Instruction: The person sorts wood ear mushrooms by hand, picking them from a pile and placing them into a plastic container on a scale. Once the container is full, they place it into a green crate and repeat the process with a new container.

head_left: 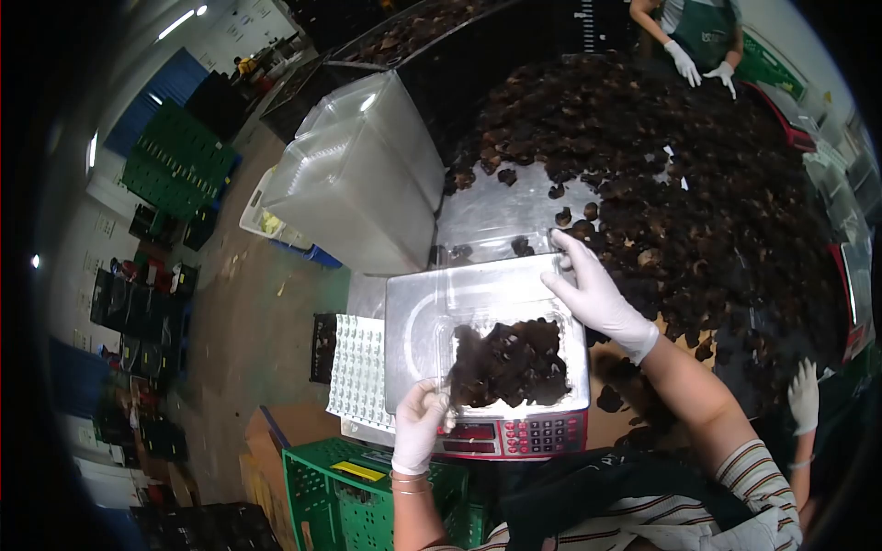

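Note:
A clear plastic clamshell box (451,354) holds dark wood ear mushrooms (514,363) and rests on the steel pan of a red scale (542,437). Its transparent lid (496,289) lies folded back toward the table. My left hand (420,427), in a white glove, pinches the box's near left corner. Gloved as well, my right hand (597,298) has its thumb and forefinger at the lid's right edge; the other fingers are partly hidden. Left of the scale hangs a sheet of printed labels (358,372).
Tall stacks of clear plastic boxes (358,174) stand at the far left of the scale. A big mushroom heap (643,156) covers the table. Below is a green crate (317,487). One co-worker's gloved hands (703,69) are across the table; another person's hand (804,397) is at right.

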`<state>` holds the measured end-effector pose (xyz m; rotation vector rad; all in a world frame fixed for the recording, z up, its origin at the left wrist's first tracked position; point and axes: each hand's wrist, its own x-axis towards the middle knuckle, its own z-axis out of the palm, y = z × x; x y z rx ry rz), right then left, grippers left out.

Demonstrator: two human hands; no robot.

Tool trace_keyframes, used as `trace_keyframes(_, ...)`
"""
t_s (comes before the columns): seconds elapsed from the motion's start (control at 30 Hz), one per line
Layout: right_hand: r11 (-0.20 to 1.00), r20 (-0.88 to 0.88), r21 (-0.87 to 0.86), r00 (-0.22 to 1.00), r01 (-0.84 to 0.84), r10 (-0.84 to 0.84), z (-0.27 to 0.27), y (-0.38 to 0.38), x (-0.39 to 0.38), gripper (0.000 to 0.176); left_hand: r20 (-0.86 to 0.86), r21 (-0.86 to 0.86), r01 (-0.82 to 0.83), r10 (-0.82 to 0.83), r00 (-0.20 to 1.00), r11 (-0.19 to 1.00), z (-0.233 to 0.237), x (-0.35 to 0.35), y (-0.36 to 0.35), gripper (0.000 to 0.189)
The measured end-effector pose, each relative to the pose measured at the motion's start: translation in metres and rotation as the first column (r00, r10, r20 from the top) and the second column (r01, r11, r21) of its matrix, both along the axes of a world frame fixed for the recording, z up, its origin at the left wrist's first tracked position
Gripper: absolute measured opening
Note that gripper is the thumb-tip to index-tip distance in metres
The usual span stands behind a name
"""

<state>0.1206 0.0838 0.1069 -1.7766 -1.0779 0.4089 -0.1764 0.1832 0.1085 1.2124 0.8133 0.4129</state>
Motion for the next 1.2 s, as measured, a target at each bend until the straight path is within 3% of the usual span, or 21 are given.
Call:
trace_keyframes(0.07,0.994,-0.025,-0.107,0.999,0.022,-0.025,-0.006,-0.002,0.006,0.065,0.022,-0.040,-0.023,0.024,0.999,0.999,-0.003,0.003,-0.005,0.024)
trace_keyframes(0.2,0.976,-0.399,0.179,0.916,0.126,-0.045,-0.003,0.003,0.011,0.071,0.046,-0.047,-0.045,0.047,0.998,0.998,-0.006,0.004,-0.008,0.024)
trace_keyframes(0.27,0.951,-0.661,0.298,0.736,0.077,0.147,0.000,-0.004,0.016,0.069,0.040,-0.028,-0.017,0.018,0.999,0.999,-0.010,0.001,-0.007,0.025)
trace_keyframes(0.3,0.930,-0.754,0.360,0.609,0.068,0.247,0.008,-0.007,0.017,0.068,0.042,-0.096,-0.047,0.051,0.998,0.994,-0.008,0.001,-0.006,0.030)
trace_keyframes(0.33,0.893,-0.770,0.444,0.542,0.077,0.336,0.020,-0.015,0.011,0.056,0.041,-0.166,-0.077,0.085,0.996,0.983,-0.005,0.001,-0.006,0.036)
trace_keyframes(0.37,0.914,-0.722,0.401,0.590,-0.070,0.362,0.030,-0.028,0.008,0.053,0.036,-0.236,-0.107,0.118,0.992,0.966,-0.003,0.000,-0.006,0.042)
trace_keyframes(0.4,0.916,-0.669,0.340,0.629,-0.214,0.395,0.038,-0.043,0.008,0.050,0.144,-0.251,-0.064,0.102,0.984,0.966,-0.016,-0.010,-0.006,0.057)
trace_keyframes(0.43,0.899,-0.615,0.264,0.657,-0.350,0.437,0.040,-0.055,0.007,0.048,0.167,-0.267,-0.062,0.110,0.980,0.962,-0.013,-0.009,-0.008,0.058)
trace_keyframes(0.5,0.862,-0.209,0.115,0.836,-0.494,0.507,0.033,-0.077,-0.010,0.044,0.210,-0.301,-0.053,0.121,0.970,0.952,0.000,-0.006,-0.014,0.062)
trace_keyframes(0.53,0.886,0.137,0.009,0.878,-0.463,0.458,0.035,-0.082,-0.018,0.045,0.236,-0.317,-0.065,0.145,0.961,0.946,0.003,-0.006,-0.016,0.047)
trace_keyframes(0.57,0.932,0.244,0.022,0.906,-0.362,0.346,0.031,-0.086,-0.031,0.040,0.193,-0.261,-0.051,0.104,0.976,0.964,-0.001,-0.008,-0.015,0.041)
trace_keyframes(0.63,0.983,-0.063,0.015,0.981,-0.182,0.183,0.009,-0.097,-0.049,0.042,0.105,-0.144,-0.006,0.021,0.994,0.990,-0.010,-0.013,-0.011,0.030)
trace_keyframes(0.67,0.979,-0.307,-0.018,0.933,-0.204,0.189,0.002,-0.100,-0.052,0.043,0.127,-0.232,-0.028,0.059,0.990,0.972,-0.010,-0.012,-0.010,0.024)
trace_keyframes(0.73,0.961,-0.723,-0.052,0.674,-0.272,0.151,-0.004,-0.104,-0.053,0.044,0.110,-0.186,-0.017,0.038,0.993,0.982,-0.008,-0.009,-0.014,0.024)
trace_keyframes(0.83,0.948,-0.815,-0.026,0.556,-0.317,0.163,0.002,-0.103,-0.056,0.040,0.065,-0.079,-0.014,0.019,0.998,0.997,0.001,-0.005,-0.022,0.022)
trace_keyframes(1.03,0.949,-0.494,-0.068,0.837,-0.308,0.237,0.001,-0.108,-0.071,0.041,0.091,0.071,-0.018,0.012,0.996,0.997,-0.001,-0.002,-0.031,0.021)
trace_keyframes(1.2,0.972,-0.295,0.011,0.929,-0.233,0.226,-0.007,-0.111,-0.066,0.038,0.136,0.125,0.027,-0.044,0.990,0.992,-0.005,-0.013,-0.036,0.040)
